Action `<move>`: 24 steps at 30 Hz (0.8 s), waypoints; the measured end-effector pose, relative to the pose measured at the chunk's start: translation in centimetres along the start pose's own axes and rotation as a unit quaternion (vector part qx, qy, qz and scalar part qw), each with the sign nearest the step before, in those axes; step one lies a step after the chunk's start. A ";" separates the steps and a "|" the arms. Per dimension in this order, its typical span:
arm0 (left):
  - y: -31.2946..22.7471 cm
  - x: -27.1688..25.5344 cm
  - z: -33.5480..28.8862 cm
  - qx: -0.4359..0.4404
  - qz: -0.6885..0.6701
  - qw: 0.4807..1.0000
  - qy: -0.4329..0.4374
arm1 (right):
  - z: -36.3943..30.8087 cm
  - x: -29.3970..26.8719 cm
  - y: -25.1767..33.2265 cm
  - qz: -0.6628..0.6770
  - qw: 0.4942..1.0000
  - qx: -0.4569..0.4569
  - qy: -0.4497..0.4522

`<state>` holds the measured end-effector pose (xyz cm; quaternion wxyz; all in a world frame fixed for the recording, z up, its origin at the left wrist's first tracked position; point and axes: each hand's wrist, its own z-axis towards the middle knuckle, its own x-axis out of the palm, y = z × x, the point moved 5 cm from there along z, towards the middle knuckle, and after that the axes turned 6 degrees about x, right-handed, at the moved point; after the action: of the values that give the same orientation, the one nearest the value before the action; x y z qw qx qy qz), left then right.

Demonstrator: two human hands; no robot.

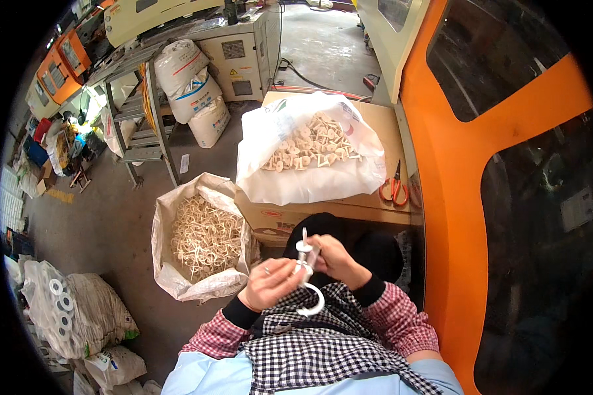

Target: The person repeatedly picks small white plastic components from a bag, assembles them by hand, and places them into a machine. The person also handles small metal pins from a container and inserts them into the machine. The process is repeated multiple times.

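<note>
In front of my lap, my left hand (267, 283) and my right hand (335, 257) meet around white plastic parts. A curved white plastic hook (315, 305) hangs below my fingers. Above it, a white disc-shaped piece with a stem (303, 246) stands up between the hands. My left fingers pinch the hook's upper part, while my right fingers close on the disc piece beside it. Motion blur and my fingers hide how the parts join. Beyond my hands, an open white sack (270, 191) holds a heap of cream plastic disc-and-stem pieces (313, 143).
The sack lies on a cardboard box (277, 220), with orange-handled cutting pliers (394, 191) at its right. Left of it stands a woven sack (166, 263) of thin curved cream pieces. An orange machine (441, 197) rises close on my right. Stacked full sacks (191, 92) stand farther back.
</note>
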<state>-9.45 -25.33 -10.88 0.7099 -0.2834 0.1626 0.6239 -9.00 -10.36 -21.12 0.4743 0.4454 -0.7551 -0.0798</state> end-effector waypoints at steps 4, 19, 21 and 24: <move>2.5 1.6 -0.4 -0.101 -0.064 0.993 0.026 | 7.0 -4.8 9.1 -0.052 0.962 -0.235 -0.126; 3.4 3.7 -5.5 -0.500 -0.300 0.798 -0.153 | -2.3 5.9 4.1 -0.573 0.720 -0.390 -0.025; 2.9 3.5 -5.4 -0.505 -0.298 0.799 -0.134 | -2.3 5.8 3.3 -0.585 0.720 -0.372 -0.024; 2.4 4.4 -6.6 -0.559 -0.407 0.705 -0.154 | -2.9 6.0 2.8 -0.603 0.718 -0.347 -0.038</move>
<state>-10.26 -25.69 -19.15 0.6216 -0.5668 -0.4592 0.2855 -9.29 -12.32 -14.15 0.4178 0.6072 -0.2640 -0.6222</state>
